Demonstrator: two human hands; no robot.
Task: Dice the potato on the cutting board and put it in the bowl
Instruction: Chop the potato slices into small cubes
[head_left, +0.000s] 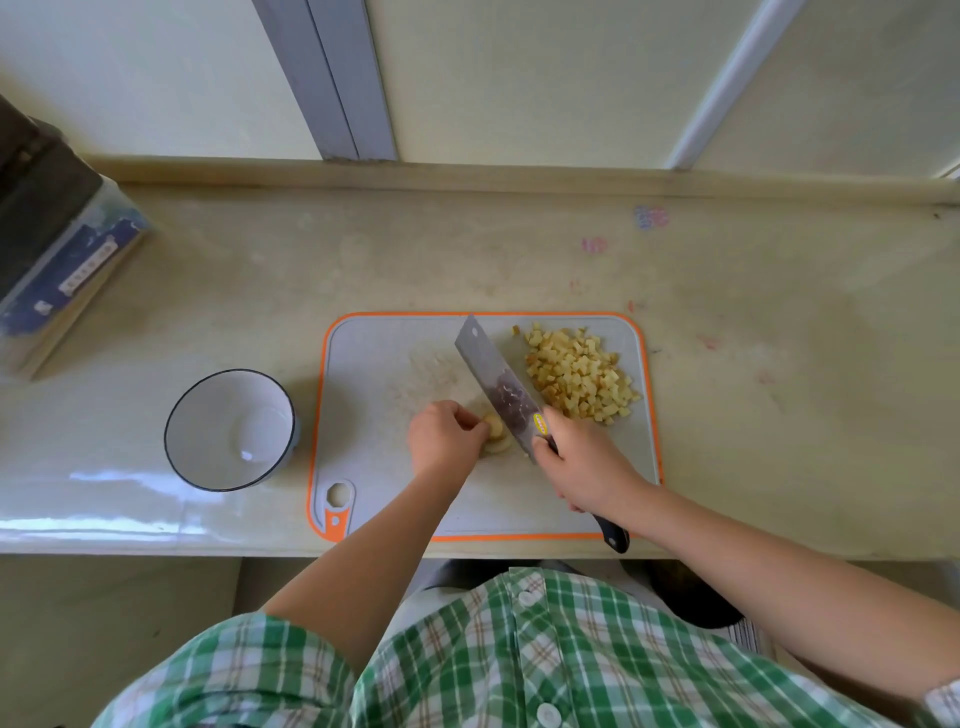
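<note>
While the left hand (447, 436) is pinching the potato stub (496, 435) on the cutting board (374, 364), the right hand (582, 462) is gripping the cleaver (498, 387). Fingertips (477, 427) should be tucking back from its edge.

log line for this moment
dicing | left hand holds potato piece | right hand grips knife | dice piled on cutting board | bowl empty

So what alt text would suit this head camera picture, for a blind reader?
A person's right hand holds a cleaver beside a small potato piece that the left hand steadies on an orange-rimmed cutting board. Diced potato is piled on the board's far right; a white bowl stands left of it.
</note>
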